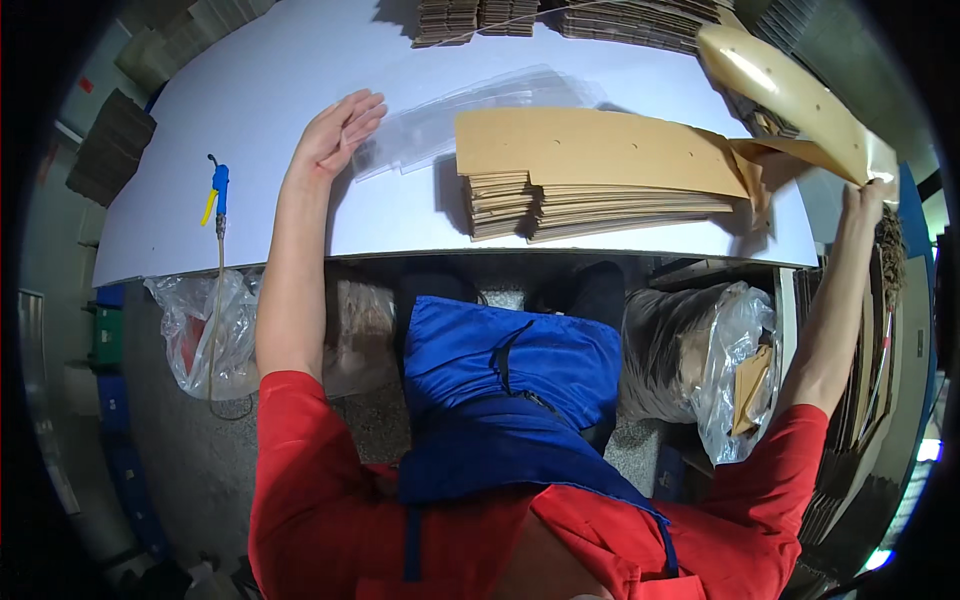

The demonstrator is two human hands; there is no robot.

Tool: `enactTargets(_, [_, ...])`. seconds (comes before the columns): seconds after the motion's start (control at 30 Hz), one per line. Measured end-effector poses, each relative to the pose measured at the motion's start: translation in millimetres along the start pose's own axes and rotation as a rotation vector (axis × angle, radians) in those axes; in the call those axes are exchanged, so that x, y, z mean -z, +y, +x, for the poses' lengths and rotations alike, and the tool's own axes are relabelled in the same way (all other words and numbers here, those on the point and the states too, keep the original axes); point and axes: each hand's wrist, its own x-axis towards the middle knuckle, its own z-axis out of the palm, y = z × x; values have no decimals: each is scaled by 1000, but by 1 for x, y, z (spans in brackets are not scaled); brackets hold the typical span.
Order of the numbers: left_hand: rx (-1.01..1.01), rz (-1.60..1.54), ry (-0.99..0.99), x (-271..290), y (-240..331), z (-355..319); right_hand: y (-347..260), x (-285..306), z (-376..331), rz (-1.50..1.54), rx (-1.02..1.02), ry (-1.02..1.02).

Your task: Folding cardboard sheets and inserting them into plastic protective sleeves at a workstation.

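My left hand (338,132) lies flat and open on the white table (270,90), fingertips on a pile of clear plastic bags (470,105). To its right stands a thick stack of flat brown cardboard blanks (590,170). Far out at the right edge, my right hand (866,200) grips the lower end of a long glossy cardboard piece (780,85), lifted off the table and tilted up to the left.
More cardboard stacks (560,18) line the table's far edge. A blue and yellow air blow gun (217,190) lies on the left, its hose hanging down. Plastic sacks of scraps (205,330) (720,370) sit under the table. Upright cardboard sheets (875,380) stand at right.
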Motion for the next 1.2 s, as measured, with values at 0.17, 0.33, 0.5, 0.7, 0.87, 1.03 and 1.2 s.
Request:
enactTargets(0.17, [-115, 406, 298, 30, 6, -42, -38, -167, -134, -365, 360, 18])
enactTargets(0.33, [-448, 972, 211, -69, -13, -85, -36, -259, -307, -741, 671, -353])
enactTargets(0.5, [-617, 1310, -105, -114, -13, -122, 34, -332, -493, -751, 626, -834])
enactTargets(0.7, [-820, 1270, -75, -114, -22, -115, 79, -342, -577, -723, 749, -895])
enactTargets(0.87, [-829, 1209, 26, -125, -15, -104, 82, -346, -581, -733, 799, -824])
enactTargets(1.03, [-515, 790, 147, -139, 15, -114, 55, -346, -567, -657, 190, -889])
enactTargets(1.2, [-108, 256, 41, -155, 22, -116, 46, -325, -541, -409, -412, -831])
